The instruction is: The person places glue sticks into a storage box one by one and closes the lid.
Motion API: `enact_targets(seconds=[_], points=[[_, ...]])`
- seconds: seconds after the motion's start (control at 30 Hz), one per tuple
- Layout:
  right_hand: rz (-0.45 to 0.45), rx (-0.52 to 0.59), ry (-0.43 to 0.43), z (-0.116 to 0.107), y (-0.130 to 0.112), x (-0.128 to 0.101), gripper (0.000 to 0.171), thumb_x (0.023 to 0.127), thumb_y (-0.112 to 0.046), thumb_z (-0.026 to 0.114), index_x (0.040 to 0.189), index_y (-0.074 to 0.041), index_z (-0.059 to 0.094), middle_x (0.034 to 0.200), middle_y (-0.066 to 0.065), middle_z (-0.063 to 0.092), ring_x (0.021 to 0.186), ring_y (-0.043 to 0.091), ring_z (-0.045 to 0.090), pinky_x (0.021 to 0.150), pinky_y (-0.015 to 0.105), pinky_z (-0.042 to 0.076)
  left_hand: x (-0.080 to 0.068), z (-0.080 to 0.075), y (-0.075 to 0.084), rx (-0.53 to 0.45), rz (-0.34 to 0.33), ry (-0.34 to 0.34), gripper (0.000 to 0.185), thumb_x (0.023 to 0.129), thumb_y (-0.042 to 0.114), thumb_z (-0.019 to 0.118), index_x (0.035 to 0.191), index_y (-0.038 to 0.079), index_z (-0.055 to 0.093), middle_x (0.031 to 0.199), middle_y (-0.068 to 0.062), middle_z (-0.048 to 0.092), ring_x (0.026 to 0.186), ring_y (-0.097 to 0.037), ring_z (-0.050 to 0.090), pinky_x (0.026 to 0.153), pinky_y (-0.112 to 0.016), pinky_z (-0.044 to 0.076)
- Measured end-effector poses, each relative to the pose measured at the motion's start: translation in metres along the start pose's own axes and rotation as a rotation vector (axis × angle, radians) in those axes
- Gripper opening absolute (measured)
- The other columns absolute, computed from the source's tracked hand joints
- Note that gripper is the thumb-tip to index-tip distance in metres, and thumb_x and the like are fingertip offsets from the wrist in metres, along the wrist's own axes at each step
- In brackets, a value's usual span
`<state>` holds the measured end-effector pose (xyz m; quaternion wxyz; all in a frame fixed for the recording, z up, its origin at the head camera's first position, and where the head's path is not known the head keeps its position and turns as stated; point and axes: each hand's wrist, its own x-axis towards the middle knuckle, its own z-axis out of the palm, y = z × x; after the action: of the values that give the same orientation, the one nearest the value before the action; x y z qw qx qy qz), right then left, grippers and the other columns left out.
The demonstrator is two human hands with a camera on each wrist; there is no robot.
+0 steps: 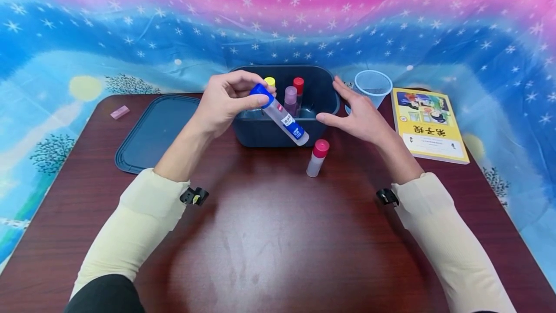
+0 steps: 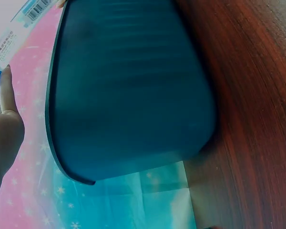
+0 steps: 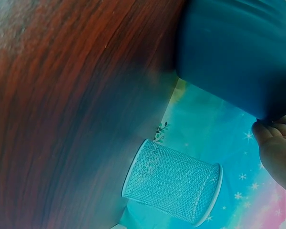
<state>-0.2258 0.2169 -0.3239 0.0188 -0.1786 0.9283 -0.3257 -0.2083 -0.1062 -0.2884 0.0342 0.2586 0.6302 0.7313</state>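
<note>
the left hand (image 1: 219, 103) is pinching a blue-capped glue tube (image 1: 282, 119) by its cap end, and the tube is tilting across the front of the dark bin (image 1: 260, 134). the right hand (image 1: 360, 112) is touching the bin's rim with straight, spread fingers. that one-ended pinch may be risking a swing, likely knocking over the red-capped tube (image 1: 318, 158) that is standing on the tabletop (image 1: 260, 231). the head view is showing capped tubes (image 1: 290, 98) inside the bin; the left wrist view is revealing a barcode (image 2: 36, 9) instead.
</note>
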Motion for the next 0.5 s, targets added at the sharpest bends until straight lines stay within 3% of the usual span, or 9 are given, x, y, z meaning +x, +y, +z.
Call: enact_targets(seconds=[0.33,0.5], points=[[-0.016,0.002,-0.001,-0.0001,-0.0015,0.0010,0.097,0.090,-0.059,0.068,0.162,-0.015,0.021,0.169,-0.004,0.013,0.155,0.024,0.013,0.116,0.058,0.030,0.0031,-0.0052,0.0030,-0.120,0.082,0.110,0.022,0.088,-0.012,0.069,0.103,0.003,0.076,0.106,-0.016,0.075,0.100,-0.030,0.072,0.090,-0.037,0.058],[-0.013,0.002,-0.001,-0.0002,-0.0013,-0.0001,0.097,0.090,-0.058,0.068,0.163,-0.015,0.020,0.169,-0.005,0.012,0.155,0.025,0.013,0.116,0.058,0.031,0.0050,-0.0065,0.0031,-0.091,0.090,0.178,0.020,0.087,-0.009,0.072,0.104,0.002,0.075,0.108,-0.016,0.074,0.103,-0.029,0.071,0.094,-0.039,0.056]])
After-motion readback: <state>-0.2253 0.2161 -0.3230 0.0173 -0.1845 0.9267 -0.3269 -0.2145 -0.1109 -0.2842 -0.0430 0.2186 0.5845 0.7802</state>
